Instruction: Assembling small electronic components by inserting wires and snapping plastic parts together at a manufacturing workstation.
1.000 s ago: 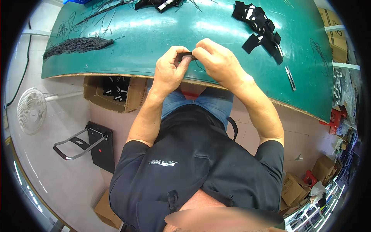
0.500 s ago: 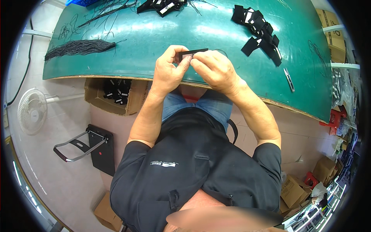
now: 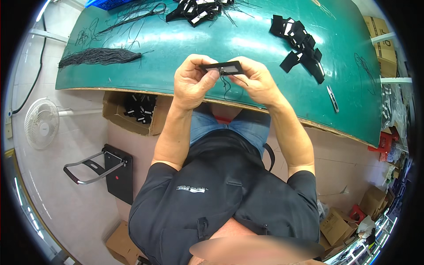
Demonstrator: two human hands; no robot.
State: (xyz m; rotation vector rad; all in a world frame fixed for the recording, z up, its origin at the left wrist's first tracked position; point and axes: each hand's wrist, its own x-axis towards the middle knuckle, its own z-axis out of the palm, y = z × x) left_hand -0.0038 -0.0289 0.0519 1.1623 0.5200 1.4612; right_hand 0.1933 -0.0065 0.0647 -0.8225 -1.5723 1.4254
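Note:
A flat black tag with a pale patch is held up over the near edge of the green table. Its left end is pinched by my left hand, thumb in front. My right hand grips the other end, its fingers partly behind the tag. From the tag's middle dangles a thin dark string, looped there; whether it is knotted is too small to tell. To the left lies a bundle of dark strings. Similar black tags are heaped at the right.
Thread snips lie near the table's right side. More black tags and loose strings are at the far side, beside a blue basket. Below the edge stands an open cardboard box with black pieces inside.
My right hand has moved from pinching at the tag's middle to holding its right end. The tag now faces me more, with the string hanging down. The whole view has shifted slightly.

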